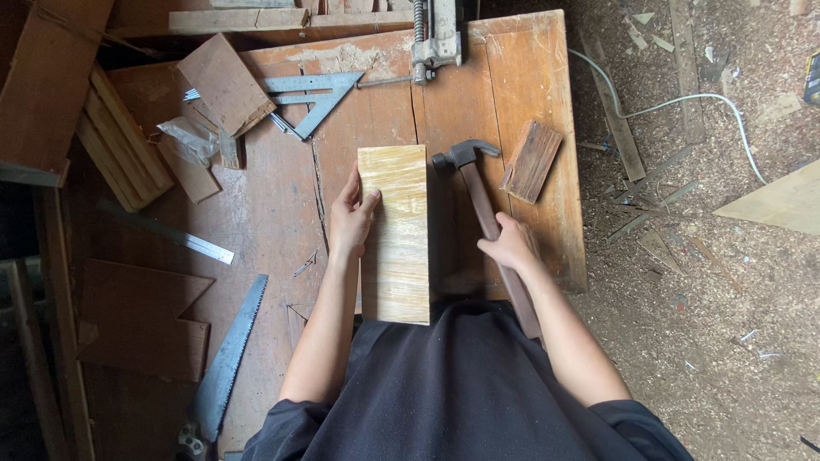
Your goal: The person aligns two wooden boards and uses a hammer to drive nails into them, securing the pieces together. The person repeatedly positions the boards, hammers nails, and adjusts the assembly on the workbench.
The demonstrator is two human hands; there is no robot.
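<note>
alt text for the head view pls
Seen from above, a person's left hand steadies a pale board on a workbench while the right hand grips a hammer. A saw lies left.

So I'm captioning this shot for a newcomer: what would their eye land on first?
The pale plank lying mid-bench, steadied at its left edge by the left hand. Just right of it, the right hand grips a claw hammer. A handsaw lies at lower left, a metal square at the top.

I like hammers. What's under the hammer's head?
The claw hammer lies on the wooden workbench, gripped by the right hand. Beneath its head only bench boards show; the spot directly underneath is covered.
</note>
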